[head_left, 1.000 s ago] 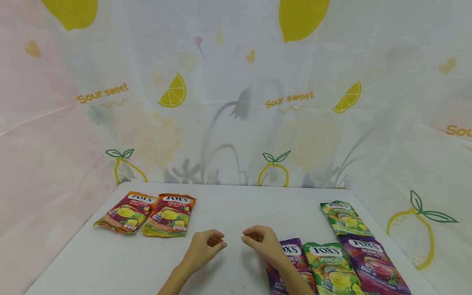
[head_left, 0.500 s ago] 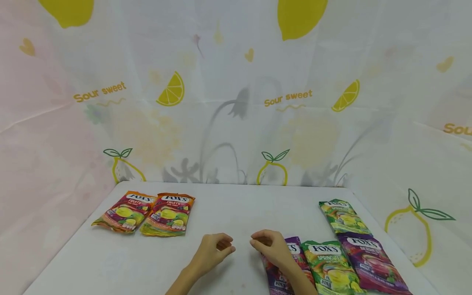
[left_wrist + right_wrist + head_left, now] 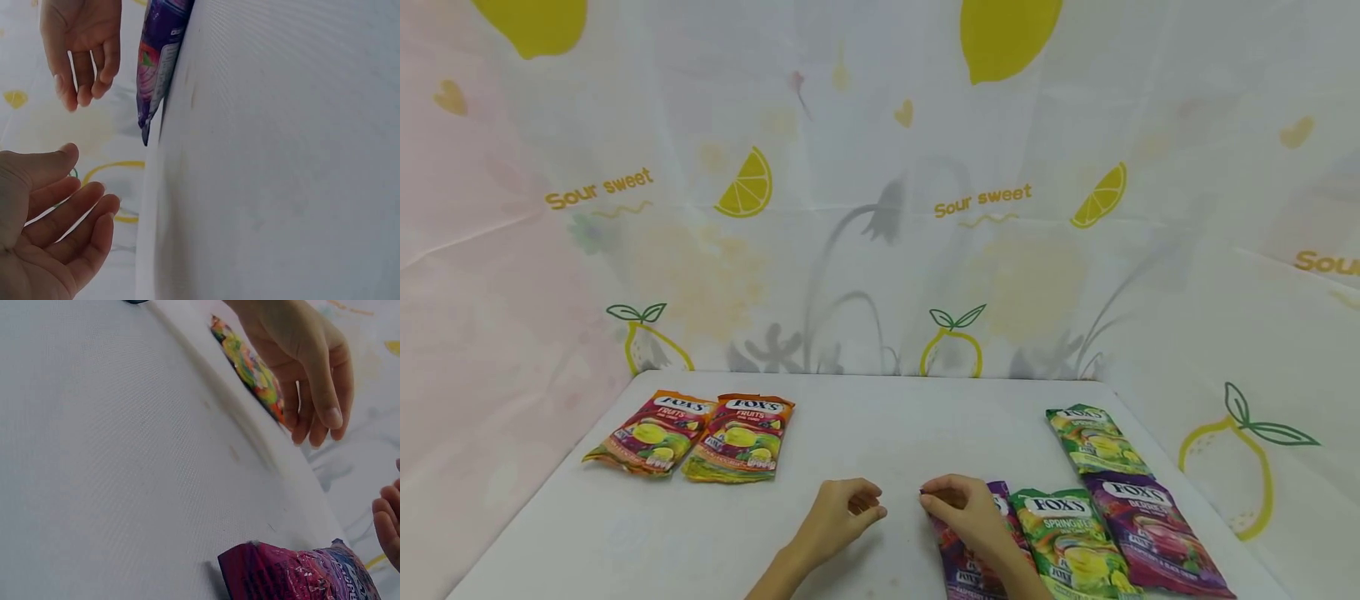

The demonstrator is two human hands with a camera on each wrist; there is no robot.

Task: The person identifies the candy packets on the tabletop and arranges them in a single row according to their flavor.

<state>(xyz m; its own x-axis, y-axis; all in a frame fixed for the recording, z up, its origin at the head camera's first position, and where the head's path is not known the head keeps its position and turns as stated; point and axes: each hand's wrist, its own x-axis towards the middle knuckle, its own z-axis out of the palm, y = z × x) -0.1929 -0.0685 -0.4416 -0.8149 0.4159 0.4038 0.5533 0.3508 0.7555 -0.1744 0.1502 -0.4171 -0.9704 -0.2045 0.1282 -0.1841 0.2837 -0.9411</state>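
Both hands hang above the white table with fingers loosely curled, holding nothing and facing each other across a gap. My left hand (image 3: 842,521) is near the middle; its palm and fingers also show in the left wrist view. My right hand (image 3: 970,517) hovers over a purple Fox's Berries candy bag (image 3: 957,562), hiding part of it. In the left wrist view the right hand (image 3: 84,31) stands apart from the purple bag (image 3: 156,59). Beside that bag lies a green Fox's Spring Tea candy bag (image 3: 1067,542).
Farther right lie another purple Berries bag (image 3: 1157,533) and, behind it, another green bag (image 3: 1097,442). Two orange-red Fox's Fruits candy bags (image 3: 741,437) lie side by side at the back left. A lemon-print cloth (image 3: 865,275) hangs behind the table (image 3: 625,542).
Both hands have drifted a little to the right and slightly down, still holding nothing. The candy bags stay where they lay; the head view shifts slightly.
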